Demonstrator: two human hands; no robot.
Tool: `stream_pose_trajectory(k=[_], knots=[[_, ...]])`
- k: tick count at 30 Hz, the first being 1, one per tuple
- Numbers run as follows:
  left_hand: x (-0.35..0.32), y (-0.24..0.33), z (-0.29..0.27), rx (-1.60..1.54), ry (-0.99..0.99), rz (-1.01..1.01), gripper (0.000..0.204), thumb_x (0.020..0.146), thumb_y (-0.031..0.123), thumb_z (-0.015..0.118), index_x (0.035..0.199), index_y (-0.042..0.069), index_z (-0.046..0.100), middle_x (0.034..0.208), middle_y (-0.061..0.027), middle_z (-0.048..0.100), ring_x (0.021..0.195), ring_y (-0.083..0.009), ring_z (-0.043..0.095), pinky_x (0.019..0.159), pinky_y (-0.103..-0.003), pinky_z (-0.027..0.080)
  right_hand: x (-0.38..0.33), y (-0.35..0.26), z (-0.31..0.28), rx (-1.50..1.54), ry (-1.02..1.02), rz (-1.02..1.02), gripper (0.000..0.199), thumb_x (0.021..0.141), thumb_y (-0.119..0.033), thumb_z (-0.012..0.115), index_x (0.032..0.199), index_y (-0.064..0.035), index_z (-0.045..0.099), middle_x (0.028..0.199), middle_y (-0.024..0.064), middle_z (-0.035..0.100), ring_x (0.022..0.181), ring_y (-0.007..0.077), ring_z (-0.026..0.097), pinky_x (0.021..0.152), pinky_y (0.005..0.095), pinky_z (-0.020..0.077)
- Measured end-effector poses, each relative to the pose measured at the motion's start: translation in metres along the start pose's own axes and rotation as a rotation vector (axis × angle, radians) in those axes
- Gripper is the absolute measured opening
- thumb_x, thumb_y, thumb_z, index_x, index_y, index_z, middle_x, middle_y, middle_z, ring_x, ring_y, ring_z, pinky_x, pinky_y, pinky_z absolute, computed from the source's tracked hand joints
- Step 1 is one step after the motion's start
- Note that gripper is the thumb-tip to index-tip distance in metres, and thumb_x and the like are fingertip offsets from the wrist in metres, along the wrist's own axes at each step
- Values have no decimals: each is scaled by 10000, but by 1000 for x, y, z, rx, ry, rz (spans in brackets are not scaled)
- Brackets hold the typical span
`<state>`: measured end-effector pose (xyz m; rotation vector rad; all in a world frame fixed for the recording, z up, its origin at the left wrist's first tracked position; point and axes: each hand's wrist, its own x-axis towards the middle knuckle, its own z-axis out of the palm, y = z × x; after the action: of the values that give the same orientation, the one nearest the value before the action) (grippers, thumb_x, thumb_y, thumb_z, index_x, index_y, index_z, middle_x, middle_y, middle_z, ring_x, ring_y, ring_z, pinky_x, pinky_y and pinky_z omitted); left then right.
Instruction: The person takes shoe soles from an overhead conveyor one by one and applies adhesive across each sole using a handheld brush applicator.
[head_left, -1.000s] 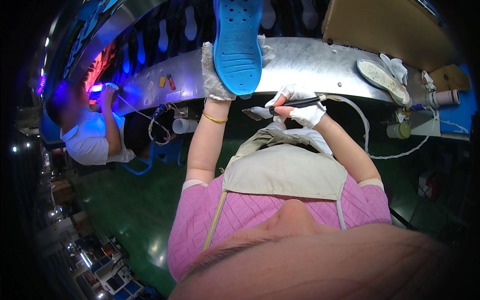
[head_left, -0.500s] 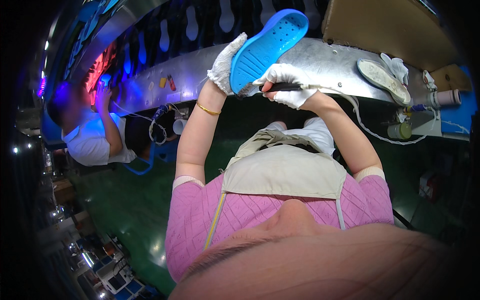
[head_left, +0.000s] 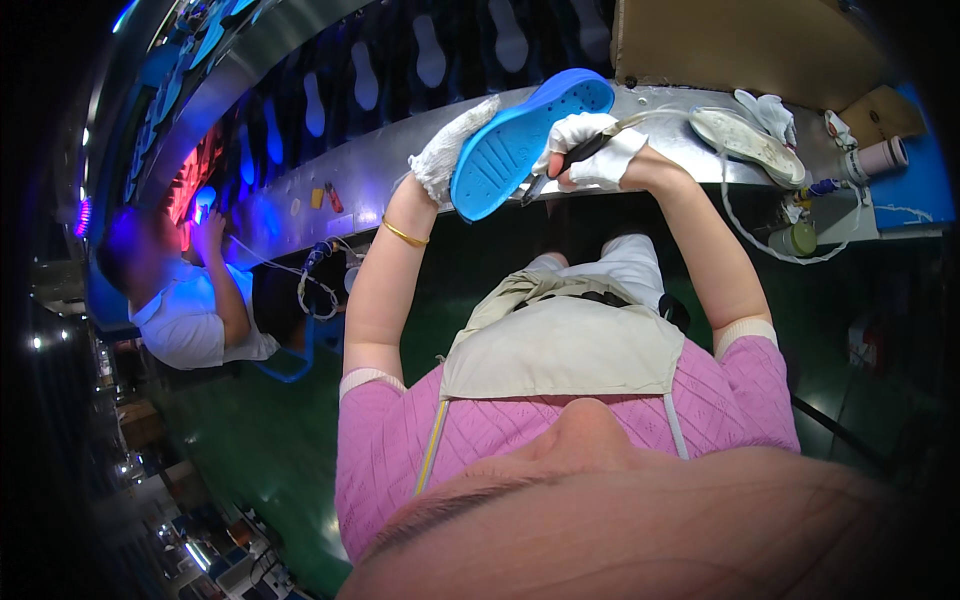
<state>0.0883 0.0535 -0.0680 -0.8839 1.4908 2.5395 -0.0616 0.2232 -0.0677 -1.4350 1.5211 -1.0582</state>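
Note:
My left hand [head_left: 447,150], in a white knitted glove, grips the left edge of a bright blue shoe sole [head_left: 497,158]. The sole is held up over the front edge of the metal bench, its ridged, perforated inside facing me. In my right hand [head_left: 612,160], also gloved in white with some fingertips bare, is a glue brush [head_left: 586,150] with a black handle. A pale hose runs from the handle along the bench. The brush's tip lies by the sole's right edge; I cannot tell whether it touches.
Pale soles [head_left: 430,52] lie in a row on the dark surface behind the metal bench [head_left: 380,165]. A white sole [head_left: 748,145] and a cardboard box [head_left: 740,50] are at right, near a small round container [head_left: 797,238]. A co-worker [head_left: 195,300] sits at left under coloured light.
The brush has moved from the sole's near end to its right edge. The sole has tilted and its far end sits lower in view. The pale soles behind have shifted right.

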Motion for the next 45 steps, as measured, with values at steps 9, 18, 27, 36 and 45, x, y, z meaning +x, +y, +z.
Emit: stream_pose_trajectory(k=[9,18,27,36,45], knots=[[5,-14,-3,-151,-195,66,561,942,438,417,1240,-32,476,1087,-217,607,857,-281,664,693,-394,574,-8,18,-19,257,149,104,144,685,48,694,790,-6,610,846,81,656,769,147,632,674,269,529],[-2,-55,23,-539,-387,198,771,901,602,288,1375,-5,310,1258,-307,457,1065,-437,548,868,-527,488,-1,26,-40,457,546,-96,130,750,-32,723,856,-20,649,811,83,665,681,126,630,635,244,525],[8,-74,-4,-633,-256,330,637,926,516,357,1294,1,427,1176,-201,560,1028,-317,583,882,-439,495,-12,35,43,-88,675,-583,196,728,56,702,882,-34,620,892,86,637,795,141,619,737,274,511],[-13,-70,11,-336,-152,370,701,917,556,337,1326,-11,380,1173,-195,568,1039,-342,587,901,-465,490,-25,3,1,-201,611,-635,205,695,66,659,860,-50,618,877,104,617,822,227,615,714,314,489],[-20,-70,15,-362,-151,431,747,896,596,334,1334,-8,369,1206,-198,542,1056,-373,562,963,-514,423,-25,-24,-11,-334,655,-707,229,640,111,637,782,-66,608,818,100,598,771,254,597,705,313,485]])
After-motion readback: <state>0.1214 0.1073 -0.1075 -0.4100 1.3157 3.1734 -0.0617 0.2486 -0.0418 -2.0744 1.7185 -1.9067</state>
